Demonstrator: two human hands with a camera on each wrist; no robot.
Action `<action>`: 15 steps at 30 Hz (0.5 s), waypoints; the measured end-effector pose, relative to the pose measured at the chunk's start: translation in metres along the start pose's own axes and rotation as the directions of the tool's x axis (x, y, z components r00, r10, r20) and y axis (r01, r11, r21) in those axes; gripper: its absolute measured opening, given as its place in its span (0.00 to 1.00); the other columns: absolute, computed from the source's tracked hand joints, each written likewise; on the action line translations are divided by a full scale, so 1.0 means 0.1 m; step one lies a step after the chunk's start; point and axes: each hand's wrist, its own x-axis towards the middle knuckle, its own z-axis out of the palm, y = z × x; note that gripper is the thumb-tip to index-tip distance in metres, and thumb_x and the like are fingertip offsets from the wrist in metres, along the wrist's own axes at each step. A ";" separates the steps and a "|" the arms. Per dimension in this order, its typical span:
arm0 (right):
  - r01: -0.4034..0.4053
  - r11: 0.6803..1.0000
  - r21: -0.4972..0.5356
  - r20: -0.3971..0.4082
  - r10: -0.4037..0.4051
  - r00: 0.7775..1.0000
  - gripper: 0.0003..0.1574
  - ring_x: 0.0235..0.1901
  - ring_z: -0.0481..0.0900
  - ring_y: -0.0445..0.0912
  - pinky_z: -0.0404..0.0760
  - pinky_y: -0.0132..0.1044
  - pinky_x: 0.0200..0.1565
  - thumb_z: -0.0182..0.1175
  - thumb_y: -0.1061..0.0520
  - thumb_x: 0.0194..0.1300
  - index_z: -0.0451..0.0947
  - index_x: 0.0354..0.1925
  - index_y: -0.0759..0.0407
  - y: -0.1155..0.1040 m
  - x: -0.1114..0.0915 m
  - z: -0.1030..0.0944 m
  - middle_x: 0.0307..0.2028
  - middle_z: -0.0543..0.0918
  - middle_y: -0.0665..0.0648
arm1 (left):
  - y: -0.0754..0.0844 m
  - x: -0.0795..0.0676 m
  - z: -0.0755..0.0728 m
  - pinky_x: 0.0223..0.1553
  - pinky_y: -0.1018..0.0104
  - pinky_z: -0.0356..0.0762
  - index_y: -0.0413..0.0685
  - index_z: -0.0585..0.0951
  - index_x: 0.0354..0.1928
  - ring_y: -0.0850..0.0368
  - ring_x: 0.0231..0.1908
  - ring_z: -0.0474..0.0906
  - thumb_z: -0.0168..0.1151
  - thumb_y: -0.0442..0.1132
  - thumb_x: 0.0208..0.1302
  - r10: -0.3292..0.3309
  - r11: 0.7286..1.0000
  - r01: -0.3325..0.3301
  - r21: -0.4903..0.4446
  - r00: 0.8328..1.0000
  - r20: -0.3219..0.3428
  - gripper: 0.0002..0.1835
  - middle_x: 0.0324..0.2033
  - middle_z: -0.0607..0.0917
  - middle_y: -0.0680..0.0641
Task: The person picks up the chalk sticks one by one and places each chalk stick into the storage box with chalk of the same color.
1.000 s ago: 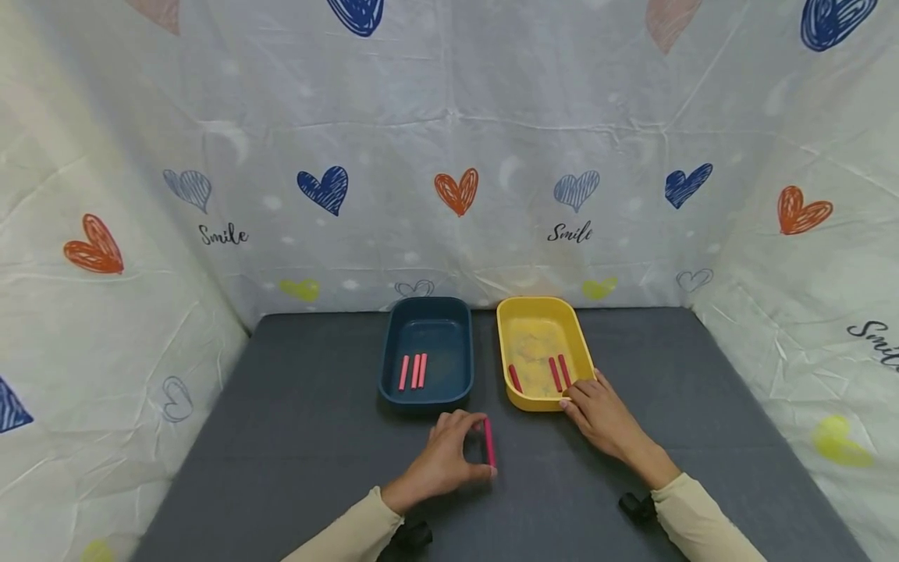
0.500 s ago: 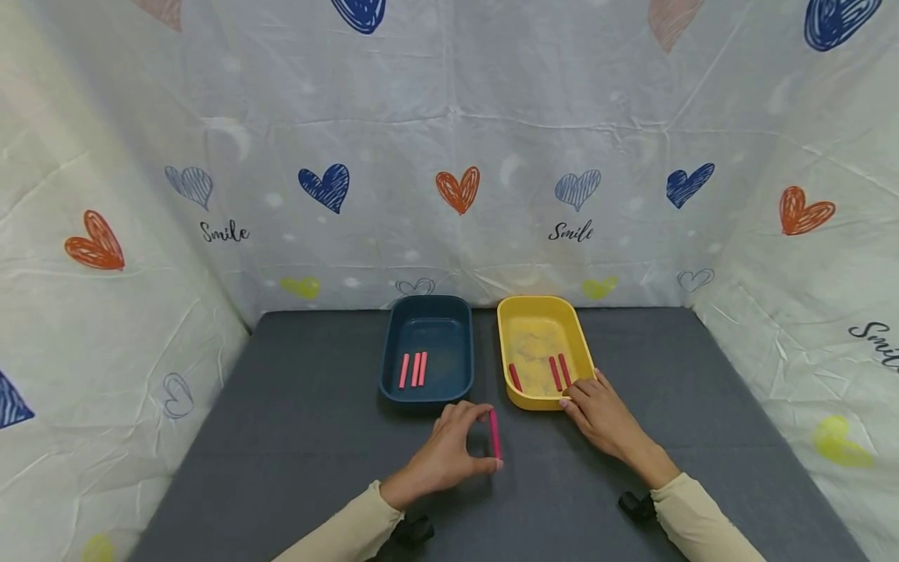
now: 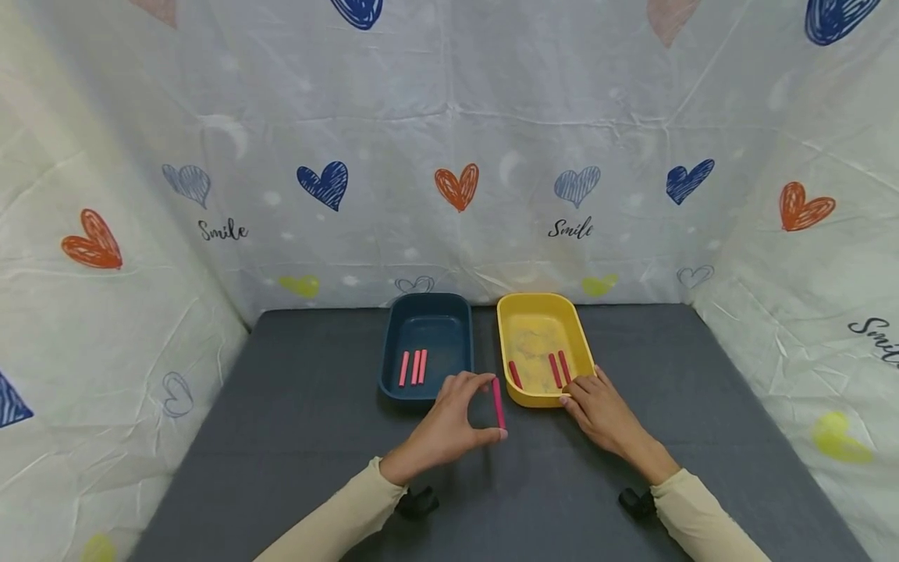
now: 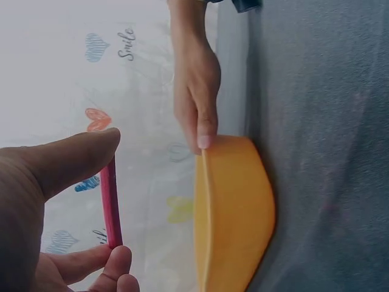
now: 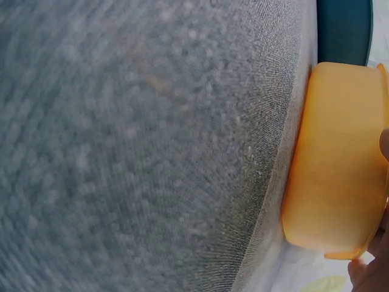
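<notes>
My left hand (image 3: 444, 428) pinches a dark pink chalk stick (image 3: 498, 403) by its two ends, between thumb and fingertips. It hangs above the table, just in front of the gap between the two trays. In the left wrist view the same chalk (image 4: 110, 204) spans thumb and fingers. My right hand (image 3: 605, 415) grips the front right corner of the yellow tray (image 3: 535, 400), thumb outside and fingers over the rim. Inside that tray lie several dark red chalk sticks (image 3: 555, 370). The navy tray (image 3: 426, 392) holds lighter pink chalk sticks (image 3: 403, 369).
Dark grey cloth covers the table (image 3: 309, 421). A white curtain (image 3: 393, 140) printed with hearts stands right behind the trays and along both sides. A black strap (image 3: 417, 503) shows at the left wrist and another strap (image 3: 636, 503) at the right.
My left hand has moved forward and slightly right with the chalk stick, closer to the yellow tray. The right hand stays on the tray's corner.
</notes>
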 end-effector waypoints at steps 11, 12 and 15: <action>-0.020 1.000 -0.006 0.017 0.020 1.000 0.10 0.51 0.79 0.52 0.60 0.63 0.68 0.57 0.50 0.71 0.80 0.42 0.54 0.00 0.00 -0.01 0.42 0.83 0.55 | 0.14 0.23 0.00 0.58 0.49 0.72 0.56 0.67 0.70 0.51 0.58 0.64 0.74 0.57 0.52 0.075 0.997 -0.075 -0.020 0.997 -0.015 0.44 0.57 0.72 0.49; -0.020 1.000 -0.010 0.015 0.020 1.000 0.10 0.51 0.79 0.52 0.60 0.63 0.68 0.57 0.50 0.71 0.80 0.42 0.54 0.00 0.00 0.00 0.42 0.83 0.55 | 0.16 0.26 0.01 0.59 0.49 0.72 0.56 0.67 0.70 0.51 0.58 0.64 0.74 0.56 0.52 0.087 0.996 -0.087 -0.023 0.996 -0.017 0.44 0.58 0.72 0.49; -0.017 1.000 -0.008 0.011 0.017 1.000 0.10 0.50 0.79 0.52 0.60 0.63 0.68 0.57 0.50 0.71 0.80 0.41 0.54 0.01 0.00 0.01 0.41 0.83 0.55 | 0.18 0.36 0.02 0.59 0.50 0.73 0.55 0.67 0.70 0.52 0.58 0.63 0.74 0.55 0.52 0.120 0.993 -0.120 -0.015 0.992 -0.028 0.44 0.58 0.71 0.48</action>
